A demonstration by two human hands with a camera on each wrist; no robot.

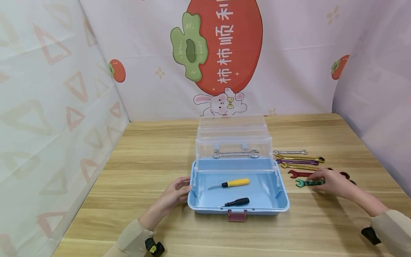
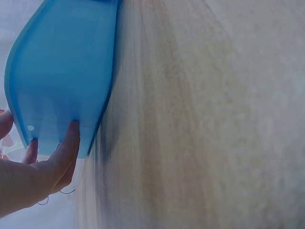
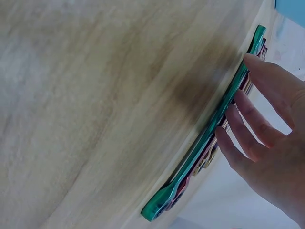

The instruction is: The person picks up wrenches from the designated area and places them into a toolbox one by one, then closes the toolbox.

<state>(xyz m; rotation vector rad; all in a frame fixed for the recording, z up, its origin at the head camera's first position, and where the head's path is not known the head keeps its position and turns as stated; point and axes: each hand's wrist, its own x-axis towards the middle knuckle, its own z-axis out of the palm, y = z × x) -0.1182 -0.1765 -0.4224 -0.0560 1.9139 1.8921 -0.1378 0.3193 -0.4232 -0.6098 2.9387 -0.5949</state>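
A light blue toolbox (image 1: 239, 211) stands with its clear lid raised. At its left end is my left hand (image 1: 174, 192), with the thumb at the rim and the fingertips (image 2: 73, 125) against the outer wall. Out to the right, my right hand (image 1: 334, 182) reaches over a green wrench (image 1: 309, 183). Its spread fingertips (image 3: 247, 58) touch along the wrench's length, which lies low at the tabletop. A red wrench (image 1: 300, 174) lies just behind the green one. Inside the toolbox are a yellow-handled screwdriver (image 1: 237, 182) and a black-handled screwdriver (image 1: 239, 202).
Behind the red wrench lie several more in a row, among them a purple wrench (image 1: 298, 162) and a silver wrench (image 1: 290, 152). Another silver wrench (image 1: 236, 154) shows through the raised lid. A printed cloth (image 1: 295, 78) hangs at the table's back edge.
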